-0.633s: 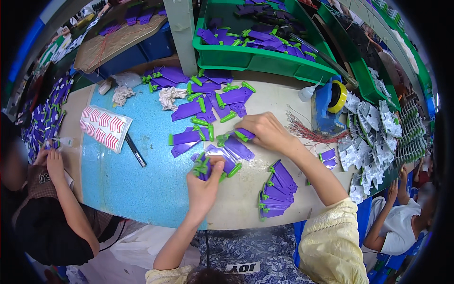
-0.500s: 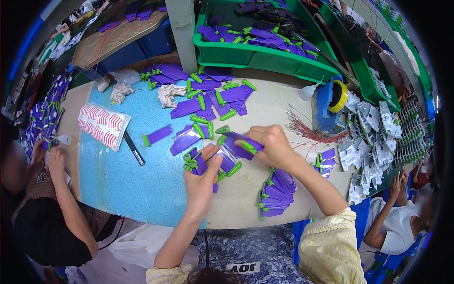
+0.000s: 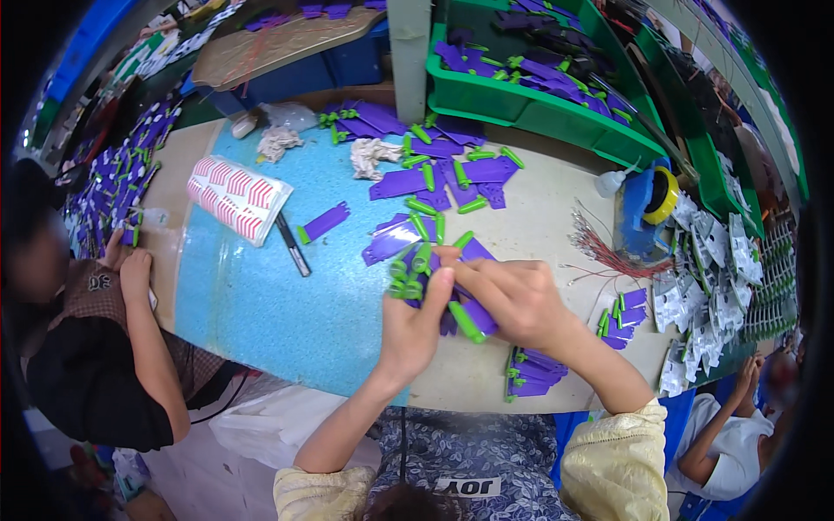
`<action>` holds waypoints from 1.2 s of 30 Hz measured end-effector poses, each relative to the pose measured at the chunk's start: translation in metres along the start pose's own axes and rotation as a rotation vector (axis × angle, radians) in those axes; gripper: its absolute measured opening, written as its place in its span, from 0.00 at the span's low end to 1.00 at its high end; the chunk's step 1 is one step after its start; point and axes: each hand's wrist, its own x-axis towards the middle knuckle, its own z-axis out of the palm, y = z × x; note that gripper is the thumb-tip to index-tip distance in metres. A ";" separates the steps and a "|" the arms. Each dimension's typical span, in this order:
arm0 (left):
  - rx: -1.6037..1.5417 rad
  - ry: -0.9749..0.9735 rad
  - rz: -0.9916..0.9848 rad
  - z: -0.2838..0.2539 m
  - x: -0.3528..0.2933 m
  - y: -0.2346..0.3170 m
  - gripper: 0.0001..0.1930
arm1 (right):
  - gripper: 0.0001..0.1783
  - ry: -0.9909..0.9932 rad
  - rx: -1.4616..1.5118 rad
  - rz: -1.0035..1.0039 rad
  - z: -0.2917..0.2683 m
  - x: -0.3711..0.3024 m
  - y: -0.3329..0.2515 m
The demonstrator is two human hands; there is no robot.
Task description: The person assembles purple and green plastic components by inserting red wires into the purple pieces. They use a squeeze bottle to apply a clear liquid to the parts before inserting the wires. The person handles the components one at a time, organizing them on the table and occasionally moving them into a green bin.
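Note:
My left hand (image 3: 410, 334) is closed around a small bunch of purple plastic pieces with green ends (image 3: 408, 276), the green ends bundled at its fingertips. My right hand (image 3: 526, 300) is pinched against that bunch, fingertips meeting my left thumb. Its fingers partly hide what they grip, apparently another purple piece with a green end. Below them shows a purple piece with a green tube (image 3: 467, 323). Just beyond my hands lie several loose purple-and-green pieces (image 3: 395, 239). A fanned stack of such pieces (image 3: 537, 372) rests below my right hand.
One purple piece (image 3: 326, 223) lies on the blue mat (image 3: 252, 313) beside a black marker (image 3: 293, 246) and a striped packet (image 3: 239, 200). Green bins (image 3: 521, 113) stand behind. Red wires (image 3: 599, 247), yellow tape (image 3: 662, 195) and white parts (image 3: 695, 295) are rightward. Co-workers sit on both sides.
My right hand has moved in to the bunch in my left hand, bringing a purple piece with it. The hands are now together, and the whole view has shifted somewhat.

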 end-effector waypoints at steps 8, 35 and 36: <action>0.249 0.263 -0.139 -0.102 -0.019 0.021 0.13 | 0.21 -0.282 0.317 0.011 0.109 0.097 -0.025; 0.358 -0.059 -0.043 -0.052 0.081 -0.002 0.17 | 0.14 0.247 0.559 0.683 0.007 -0.005 0.001; 0.135 -0.065 -0.096 -0.048 0.072 -0.003 0.16 | 0.16 0.222 0.495 0.607 0.016 -0.007 -0.001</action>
